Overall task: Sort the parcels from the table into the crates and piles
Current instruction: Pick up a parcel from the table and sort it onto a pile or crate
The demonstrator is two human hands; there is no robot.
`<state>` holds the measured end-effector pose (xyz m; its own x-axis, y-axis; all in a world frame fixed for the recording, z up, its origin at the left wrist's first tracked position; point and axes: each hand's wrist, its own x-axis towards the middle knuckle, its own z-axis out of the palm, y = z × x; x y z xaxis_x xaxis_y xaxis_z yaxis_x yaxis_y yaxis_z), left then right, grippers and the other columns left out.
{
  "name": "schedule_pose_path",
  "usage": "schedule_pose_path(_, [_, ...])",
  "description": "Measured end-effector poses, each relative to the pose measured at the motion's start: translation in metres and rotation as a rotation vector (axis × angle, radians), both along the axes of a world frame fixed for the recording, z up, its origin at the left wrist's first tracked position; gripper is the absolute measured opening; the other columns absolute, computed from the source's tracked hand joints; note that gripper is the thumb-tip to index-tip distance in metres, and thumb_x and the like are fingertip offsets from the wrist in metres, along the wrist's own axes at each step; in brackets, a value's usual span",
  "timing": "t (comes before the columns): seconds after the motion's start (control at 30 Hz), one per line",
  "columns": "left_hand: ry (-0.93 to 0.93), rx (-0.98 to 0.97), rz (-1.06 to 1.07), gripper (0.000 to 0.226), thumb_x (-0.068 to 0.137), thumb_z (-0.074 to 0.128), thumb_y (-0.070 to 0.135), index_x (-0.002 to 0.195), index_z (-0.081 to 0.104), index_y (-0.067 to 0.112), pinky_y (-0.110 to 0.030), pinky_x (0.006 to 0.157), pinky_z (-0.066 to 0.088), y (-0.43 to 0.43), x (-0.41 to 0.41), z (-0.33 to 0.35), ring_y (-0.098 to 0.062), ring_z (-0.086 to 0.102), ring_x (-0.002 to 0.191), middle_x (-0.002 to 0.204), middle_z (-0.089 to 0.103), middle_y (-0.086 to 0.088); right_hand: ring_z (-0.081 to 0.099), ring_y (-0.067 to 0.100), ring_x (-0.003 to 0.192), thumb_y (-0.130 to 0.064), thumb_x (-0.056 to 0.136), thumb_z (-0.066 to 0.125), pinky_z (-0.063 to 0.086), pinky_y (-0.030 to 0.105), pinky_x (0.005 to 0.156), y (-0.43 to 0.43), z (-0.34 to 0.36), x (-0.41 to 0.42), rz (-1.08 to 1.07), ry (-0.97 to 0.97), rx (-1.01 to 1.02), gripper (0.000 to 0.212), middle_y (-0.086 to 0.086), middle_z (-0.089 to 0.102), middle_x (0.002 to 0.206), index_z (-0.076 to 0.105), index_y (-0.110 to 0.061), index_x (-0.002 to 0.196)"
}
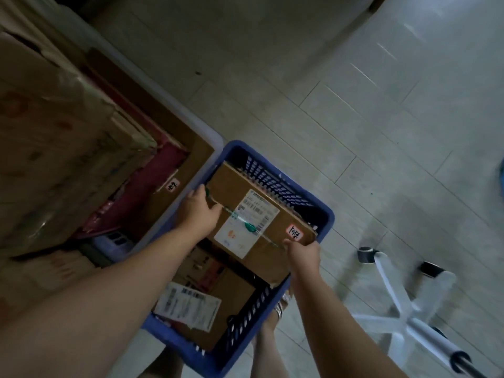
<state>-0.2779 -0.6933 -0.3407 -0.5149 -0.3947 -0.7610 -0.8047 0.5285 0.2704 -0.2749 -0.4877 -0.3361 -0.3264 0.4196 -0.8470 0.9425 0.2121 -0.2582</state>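
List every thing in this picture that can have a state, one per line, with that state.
Parcel: held by both grips at the crate's far end, label up.
Left grip: holds the parcel's left edge.
Right grip: holds the parcel's near right corner.
Crate: on the floor, open-topped, with parcels inside.
Lower parcel: lying in the crate, label up.
Chair base: standing beside the crate.

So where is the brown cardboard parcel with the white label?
Head view, centre: the parcel in the blue plastic crate, held by left hand and right hand.
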Motion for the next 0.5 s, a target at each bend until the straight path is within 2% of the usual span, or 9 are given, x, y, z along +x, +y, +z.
schedule_pose_path(0.07, [-0.025,-0.037,-0.014,0.076,0.094,0.050,0.038,0.151,0.007,0.014,-0.042,0.105,0.033,0.009,0.000,-0.004,-0.030,0.025,0.139,0.155,0.016,-0.009,0.056,0.034,0.110,-0.010,0.084,0.065,0.047,0.046,0.093,-0.006,-0.006,-0.005,-0.036,0.008,0.011,0.068,0.013,0.056,0.120,0.027,-0.007,0.139])
schedule_pose_path(0.13, [0.034,-0.102,0.009,0.073,0.095,0.049,0.035,0.151,0.008,0.013,-0.039,0.101,0.037,0.017,0.004,-0.006,-0.028,0.029,0.134,0.152,0.015,-0.008,0.055,0.035,0.111,-0.012,0.084,0.065,0.046,0.050,0.095,-0.012,-0.010,-0.006,-0.063,0.014,0.021,0.075,0.017,0.053,0.127,0.020,-0.008,0.143])
schedule_pose_path(0.2, [0.090,-0.144,0.030,0.067,0.096,0.047,0.031,0.150,0.013,0.010,-0.037,0.098,0.039,0.020,0.010,-0.007,-0.027,0.032,0.130,0.147,0.018,-0.008,0.055,0.033,0.111,-0.013,0.084,0.064,0.046,0.049,0.094,-0.013,-0.013,-0.003,-0.078,0.031,0.034,0.071,0.016,0.053,0.129,0.024,-0.010,0.143])
schedule_pose_path(0.33, [0.103,-0.154,0.064,0.060,0.096,0.046,0.027,0.148,0.023,0.009,-0.039,0.099,0.037,0.015,0.013,-0.006,-0.028,0.029,0.131,0.144,0.027,-0.010,0.057,0.028,0.099,-0.016,0.085,0.060,0.048,0.044,0.085,-0.011,-0.012,0.006,-0.042,0.038,0.076,0.048,0.011,0.059,0.119,0.043,-0.014,0.130])
schedule_pose_path(0.5, [0.104,-0.144,0.033,0.059,0.096,0.046,0.028,0.148,0.024,0.009,-0.038,0.098,0.037,0.012,0.011,-0.004,-0.028,0.029,0.130,0.143,0.029,-0.011,0.055,0.034,0.111,-0.017,0.085,0.062,0.048,0.043,0.088,-0.015,-0.015,-0.001,0.057,-0.018,0.084,0.067,0.017,0.052,0.129,0.026,-0.007,0.142])
